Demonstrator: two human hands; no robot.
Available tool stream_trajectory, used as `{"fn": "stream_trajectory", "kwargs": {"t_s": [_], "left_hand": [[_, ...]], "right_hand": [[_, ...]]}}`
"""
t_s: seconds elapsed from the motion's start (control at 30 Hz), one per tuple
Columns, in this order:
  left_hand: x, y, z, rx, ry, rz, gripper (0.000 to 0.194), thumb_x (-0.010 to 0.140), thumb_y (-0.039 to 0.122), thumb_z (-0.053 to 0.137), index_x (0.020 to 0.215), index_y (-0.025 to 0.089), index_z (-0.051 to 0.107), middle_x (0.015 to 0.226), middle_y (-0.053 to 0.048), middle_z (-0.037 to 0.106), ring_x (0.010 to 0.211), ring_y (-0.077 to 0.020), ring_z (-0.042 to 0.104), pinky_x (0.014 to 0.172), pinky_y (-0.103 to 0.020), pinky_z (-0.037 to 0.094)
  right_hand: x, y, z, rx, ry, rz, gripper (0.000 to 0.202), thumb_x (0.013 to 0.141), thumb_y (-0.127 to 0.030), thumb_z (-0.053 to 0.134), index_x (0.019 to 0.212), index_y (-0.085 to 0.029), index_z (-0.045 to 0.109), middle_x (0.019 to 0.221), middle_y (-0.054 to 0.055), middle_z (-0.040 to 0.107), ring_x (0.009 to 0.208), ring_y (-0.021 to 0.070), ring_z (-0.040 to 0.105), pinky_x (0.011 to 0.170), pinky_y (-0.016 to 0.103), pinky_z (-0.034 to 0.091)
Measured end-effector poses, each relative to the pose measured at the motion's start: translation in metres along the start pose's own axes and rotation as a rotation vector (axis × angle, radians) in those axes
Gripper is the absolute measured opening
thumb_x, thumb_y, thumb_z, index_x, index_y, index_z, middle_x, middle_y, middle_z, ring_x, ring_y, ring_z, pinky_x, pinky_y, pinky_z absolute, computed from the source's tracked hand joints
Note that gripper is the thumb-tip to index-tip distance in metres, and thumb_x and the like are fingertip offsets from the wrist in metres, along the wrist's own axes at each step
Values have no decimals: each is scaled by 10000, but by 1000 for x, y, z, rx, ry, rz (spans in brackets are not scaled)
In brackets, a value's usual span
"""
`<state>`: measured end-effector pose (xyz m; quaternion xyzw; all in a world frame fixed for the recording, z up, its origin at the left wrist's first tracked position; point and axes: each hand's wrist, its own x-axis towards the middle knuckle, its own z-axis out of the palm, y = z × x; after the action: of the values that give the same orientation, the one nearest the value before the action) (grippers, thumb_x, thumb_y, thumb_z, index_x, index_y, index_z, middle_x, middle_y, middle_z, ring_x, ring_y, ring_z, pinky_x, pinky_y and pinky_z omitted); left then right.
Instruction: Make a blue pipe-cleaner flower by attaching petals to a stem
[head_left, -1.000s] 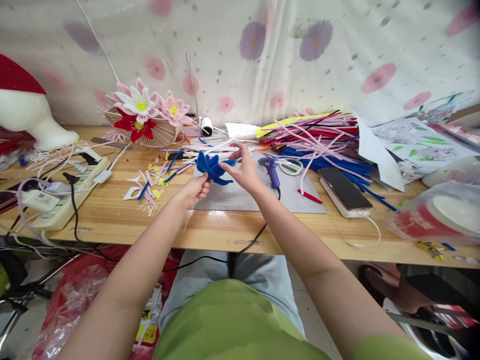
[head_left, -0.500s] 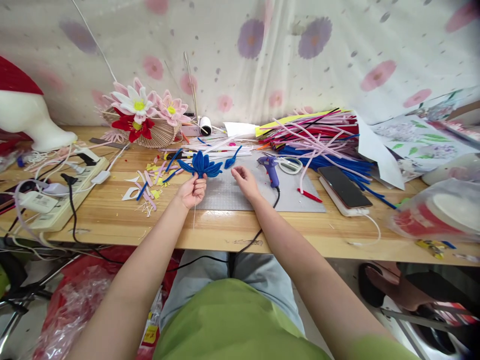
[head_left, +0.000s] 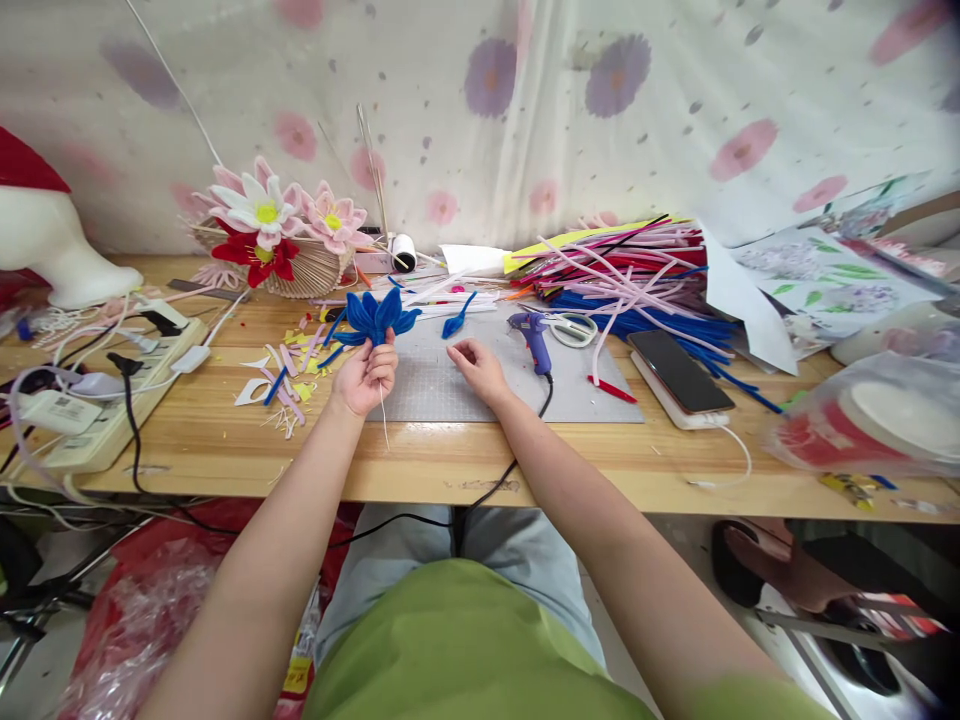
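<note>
My left hand is closed around the base of a blue pipe-cleaner flower, held upright above the left part of the grey cutting mat. A thin pale wire hangs down below the fist. To the right, my right hand is over the mat with its fingers loosely curved and apart; nothing shows in it. Just beyond its fingertips lies a single blue petal with a stem pointing up. A purple glue gun rests right of that hand, beside white-handled scissors.
Pipe cleaners in several colours are piled at the back. Finished flowers and a power strip stand on the left. A phone and a bagged cup are on the right. The glue gun's black cord crosses the table edge.
The flower has tilted and turned in my left hand, so its petals show more from the front. My right hand has drawn slightly away from the loose petal. The whole view has shifted a little.
</note>
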<state>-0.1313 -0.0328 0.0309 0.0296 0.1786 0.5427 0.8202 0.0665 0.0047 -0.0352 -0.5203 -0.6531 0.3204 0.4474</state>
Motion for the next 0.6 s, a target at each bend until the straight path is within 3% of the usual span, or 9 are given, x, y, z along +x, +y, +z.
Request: {"fn": "stream_trajectory", "kwargs": {"t_s": [0.13, 0.3, 0.47, 0.6], "left_hand": [[1, -7, -3, -54, -41, -115, 247, 929, 165, 356, 1092, 120, 535, 575, 46, 392, 408, -32, 395, 325, -91, 310], [2, -10, 2, 101, -33, -173, 259, 924, 245, 365, 1026, 77, 533, 526, 64, 310, 367, -55, 316, 270, -139, 232], [0, -5, 5, 231, -2, -105, 277, 940, 269, 325, 867, 101, 534, 520, 64, 284, 364, -47, 280, 272, -135, 185], [2, 0, 1, 203, 5, -21, 271, 950, 252, 320, 835, 125, 530, 507, 73, 256, 350, -34, 252, 277, -125, 147]], "right_hand": [[0, -1, 0, -10, -5, -2, 315, 791, -490, 505, 789, -186, 591, 751, 8, 600, 705, 137, 535, 675, 269, 408], [-2, -3, -1, -22, 2, -16, 302, 799, -473, 503, 796, -185, 596, 742, 9, 600, 710, 140, 534, 671, 267, 409], [-2, -1, -1, -27, -9, -17, 291, 802, -460, 502, 792, -182, 589, 743, 9, 594, 711, 139, 530, 670, 263, 399], [-1, 1, -1, -54, -1, -25, 267, 820, -424, 478, 788, -179, 581, 740, 8, 585, 696, 137, 515, 659, 262, 388]]}}
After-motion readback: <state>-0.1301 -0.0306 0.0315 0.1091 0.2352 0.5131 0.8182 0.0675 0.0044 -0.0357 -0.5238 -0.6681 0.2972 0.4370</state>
